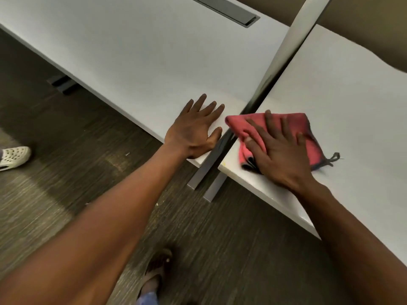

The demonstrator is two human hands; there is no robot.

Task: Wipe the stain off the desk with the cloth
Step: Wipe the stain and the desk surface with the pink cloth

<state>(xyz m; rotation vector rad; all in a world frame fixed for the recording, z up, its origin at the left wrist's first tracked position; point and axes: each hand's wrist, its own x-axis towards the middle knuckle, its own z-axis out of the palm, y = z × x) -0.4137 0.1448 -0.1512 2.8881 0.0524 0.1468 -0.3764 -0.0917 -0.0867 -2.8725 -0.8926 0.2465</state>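
A folded pink cloth (295,126) with a dark edge lies on the right white desk (352,106), close to its near left corner. My right hand (279,150) presses flat on the cloth, fingers spread across it. My left hand (196,128) rests palm down, fingers apart, on the near right corner of the left white desk (132,51), holding nothing. A small yellowish mark (224,164) shows at the right desk's corner edge, just left of the cloth.
A grey divider panel (284,58) stands in the gap between the two desks, with a metal leg (211,172) below. A dark cable tray (226,9) sits at the left desk's back. Another person's white shoe (13,156) is on the floor at left, and my own foot (156,274) below.
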